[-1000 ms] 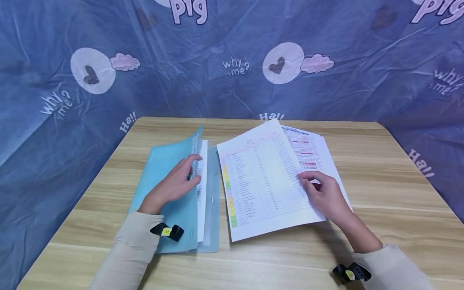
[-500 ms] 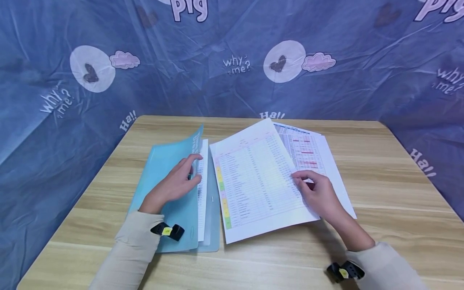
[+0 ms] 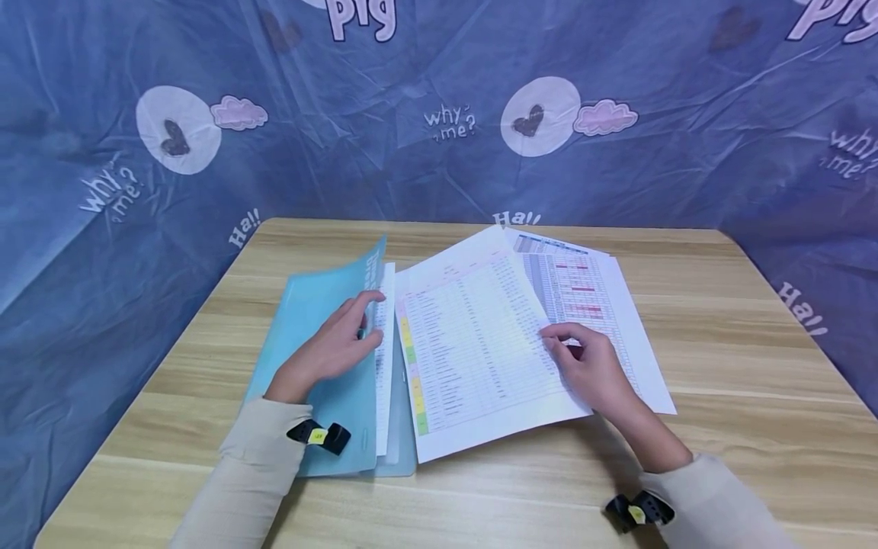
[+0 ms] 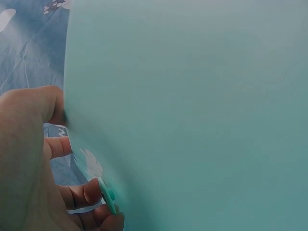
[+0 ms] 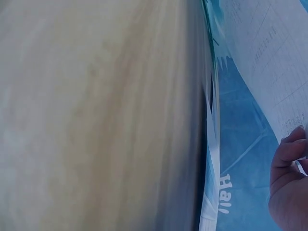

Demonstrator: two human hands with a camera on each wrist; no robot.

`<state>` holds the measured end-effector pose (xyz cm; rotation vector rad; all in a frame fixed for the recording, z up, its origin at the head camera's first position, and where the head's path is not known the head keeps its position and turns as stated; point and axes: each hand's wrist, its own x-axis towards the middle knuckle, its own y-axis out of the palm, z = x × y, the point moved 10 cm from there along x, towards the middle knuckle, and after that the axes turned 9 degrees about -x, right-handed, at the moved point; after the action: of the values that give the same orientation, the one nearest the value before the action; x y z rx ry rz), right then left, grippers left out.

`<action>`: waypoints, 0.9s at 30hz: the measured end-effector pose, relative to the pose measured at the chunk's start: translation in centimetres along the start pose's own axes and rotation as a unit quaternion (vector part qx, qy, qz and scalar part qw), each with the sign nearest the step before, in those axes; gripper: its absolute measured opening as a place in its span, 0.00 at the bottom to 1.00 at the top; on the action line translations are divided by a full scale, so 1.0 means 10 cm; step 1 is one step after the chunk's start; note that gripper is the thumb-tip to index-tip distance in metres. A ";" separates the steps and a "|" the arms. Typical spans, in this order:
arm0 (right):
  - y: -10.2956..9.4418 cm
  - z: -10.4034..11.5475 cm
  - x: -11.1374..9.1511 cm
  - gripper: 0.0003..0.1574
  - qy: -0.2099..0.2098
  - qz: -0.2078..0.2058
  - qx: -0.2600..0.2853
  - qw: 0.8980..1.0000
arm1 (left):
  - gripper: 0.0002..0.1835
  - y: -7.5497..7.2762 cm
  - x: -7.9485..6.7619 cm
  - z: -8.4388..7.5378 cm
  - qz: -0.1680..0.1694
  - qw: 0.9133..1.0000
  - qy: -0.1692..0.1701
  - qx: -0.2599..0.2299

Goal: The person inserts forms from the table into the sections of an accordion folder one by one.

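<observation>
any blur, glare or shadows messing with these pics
head view: fairly sharp, pale sheen on the table, soft shadow below the right hand, small print on the sheet unreadable; left wrist view: dim, the folder filling most of the frame with little detail; right wrist view: table smeared and blurry, bluish cast towards the right.

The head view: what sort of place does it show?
Probably a makeshift place for paperwork: a wooden table bearing a folder, a printed sheet, and a blue cloth behind.
</observation>
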<state>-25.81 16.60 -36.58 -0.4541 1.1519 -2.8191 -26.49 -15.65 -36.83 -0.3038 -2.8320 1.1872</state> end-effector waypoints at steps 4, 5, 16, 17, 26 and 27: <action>0.06 0.01 0.01 0.10 0.010 0.009 0.003 1.000 | 0.29 -0.01 0.00 -0.01 -0.001 1.000 0.004 -0.001; 0.07 0.02 0.01 0.10 0.010 0.010 0.005 1.000 | 0.29 -0.01 0.00 -0.01 -0.001 1.000 0.005 -0.002; 0.14 0.12 0.04 0.09 -0.003 0.005 0.016 1.000 | 0.29 -0.02 0.01 -0.01 -0.001 1.000 0.009 -0.004; 0.14 0.13 0.05 0.10 -0.002 0.006 0.017 1.000 | 0.29 -0.02 0.01 -0.01 -0.001 1.000 0.011 -0.005; 0.23 0.19 0.08 0.10 -0.001 0.020 0.023 1.000 | 0.29 -0.03 0.01 0.01 0.001 1.000 0.007 -0.010; 0.24 0.19 0.08 0.10 0.001 0.021 0.022 1.000 | 0.29 -0.03 0.01 0.01 0.001 1.000 0.006 -0.010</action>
<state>-26.15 13.43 -36.77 -0.4187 1.0827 -2.8033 -26.60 -15.86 -36.69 -0.3140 -2.8347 1.1546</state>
